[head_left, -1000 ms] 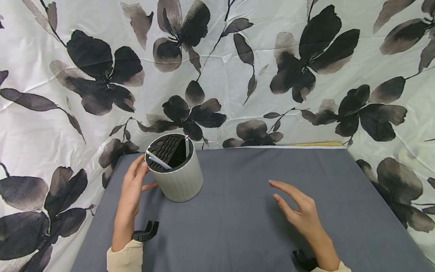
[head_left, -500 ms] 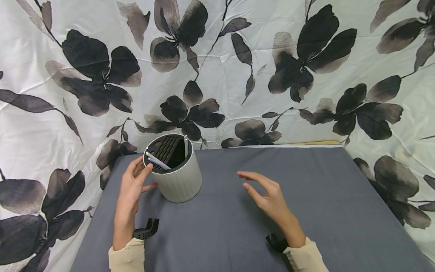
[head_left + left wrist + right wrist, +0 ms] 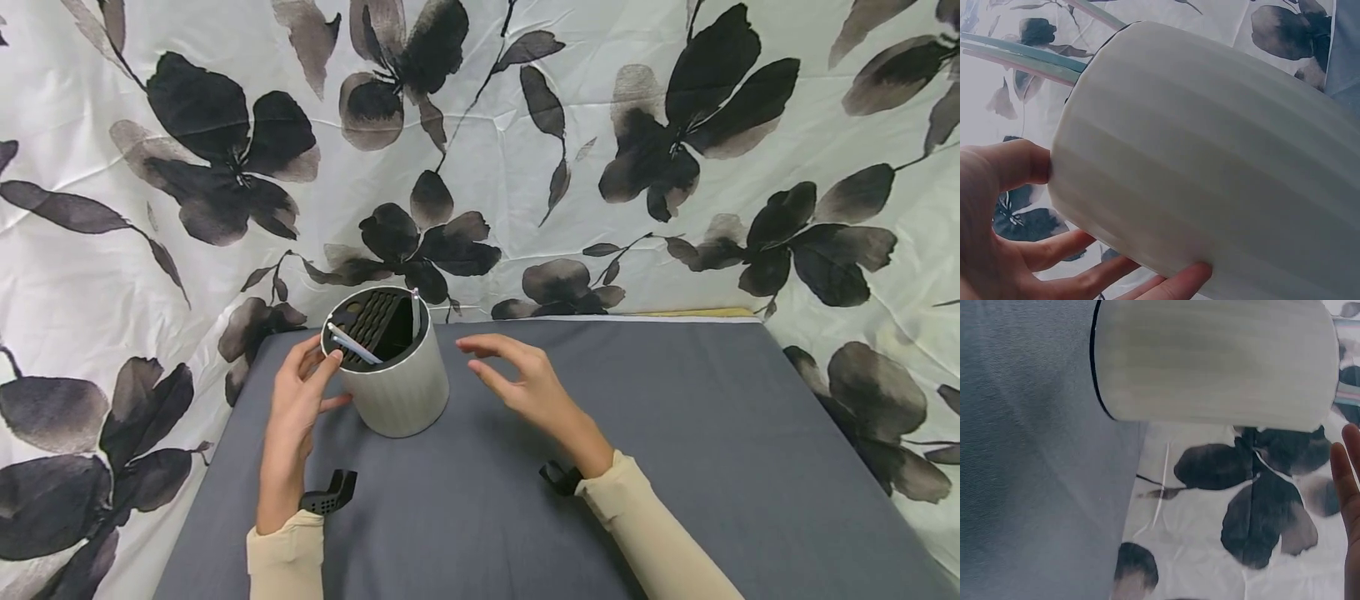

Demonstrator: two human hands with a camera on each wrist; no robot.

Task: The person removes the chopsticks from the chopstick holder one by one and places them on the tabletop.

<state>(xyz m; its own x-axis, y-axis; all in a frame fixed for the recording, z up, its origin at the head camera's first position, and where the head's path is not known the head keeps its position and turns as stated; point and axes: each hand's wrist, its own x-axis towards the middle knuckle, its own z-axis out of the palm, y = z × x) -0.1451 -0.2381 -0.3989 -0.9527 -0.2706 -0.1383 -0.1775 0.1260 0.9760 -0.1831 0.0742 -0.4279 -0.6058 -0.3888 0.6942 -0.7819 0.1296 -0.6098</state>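
Observation:
A white ribbed pen holder (image 3: 399, 398) with a black slotted insert (image 3: 367, 321) stands toward the left of the grey table. Slim pale blue pens (image 3: 354, 343) lean out over its near left rim, and another pale pen (image 3: 416, 312) is at the right of the opening. My left hand (image 3: 298, 398) holds the holder's left side; in the left wrist view its thumb (image 3: 1025, 165) is at the rim and fingertips (image 3: 1191, 278) rest along the wall. To the right of the holder, my right hand (image 3: 525, 385) hovers with fingers loosely bent, holding nothing.
The grey cloth table (image 3: 675, 433) reaches back to a white curtain (image 3: 517, 167) with dark flowers. A thin yellow strip (image 3: 697, 313) shows along the back edge. Each wrist wears a black camera mount (image 3: 330, 493).
My right hand has moved left and away from me, from the right part of the table to close beside the pen holder. The left hand stays at the holder, its thumb now nearer the rim.

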